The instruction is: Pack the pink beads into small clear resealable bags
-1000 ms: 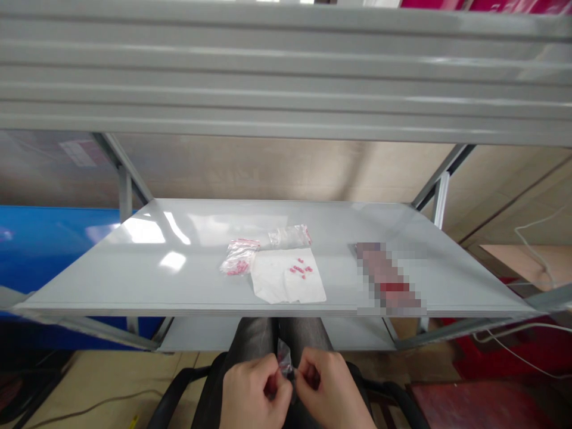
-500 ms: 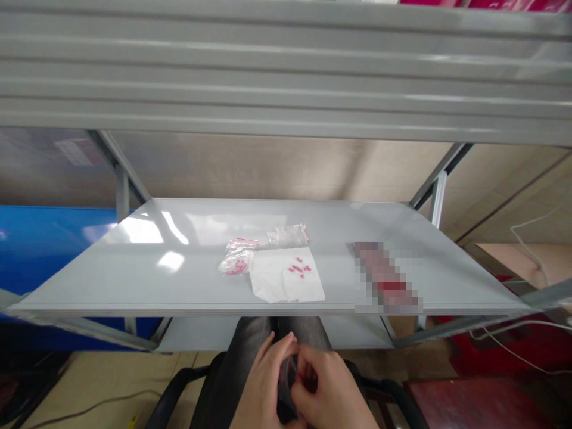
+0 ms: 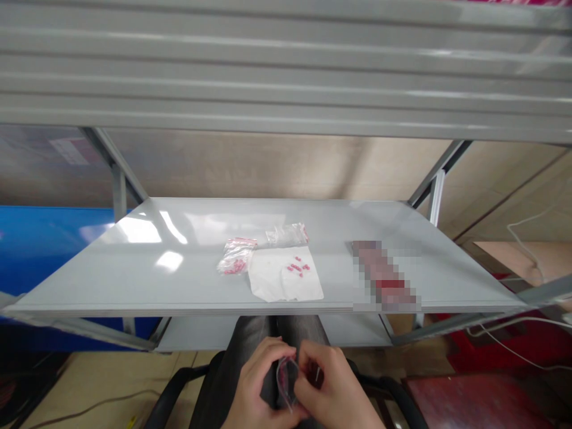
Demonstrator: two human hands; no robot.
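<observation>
Over the lap, my left hand (image 3: pixel 261 384) holds a small clear plastic bag (image 3: pixel 284 381) between thumb and fingers, its mouth spread apart. My right hand (image 3: pixel 328 381) is closed beside it, fingertips pinched at the bag's right edge. Something reddish shows inside the bag, too small to make out. On the table, a white paper sheet (image 3: pixel 268 280) bears several small pink pieces (image 3: pixel 297 267). A zip bag with pink pieces (image 3: pixel 236 259) lies at the sheet's left, and a clear bag (image 3: pixel 286 235) lies behind it.
A blurred, pixelated flat object (image 3: pixel 385 277) rests on the grey table (image 3: pixel 134 280) at the right. The table's front edge is just beyond my hands. A ribbed grey shelf (image 3: pixel 286 71) spans overhead. Chair armrests flank the lap, and cables hang at the right.
The bag between my hands is now spread wider and shows more clearly. My left fingers have curled round its left side, and my right hand has shifted slightly.
</observation>
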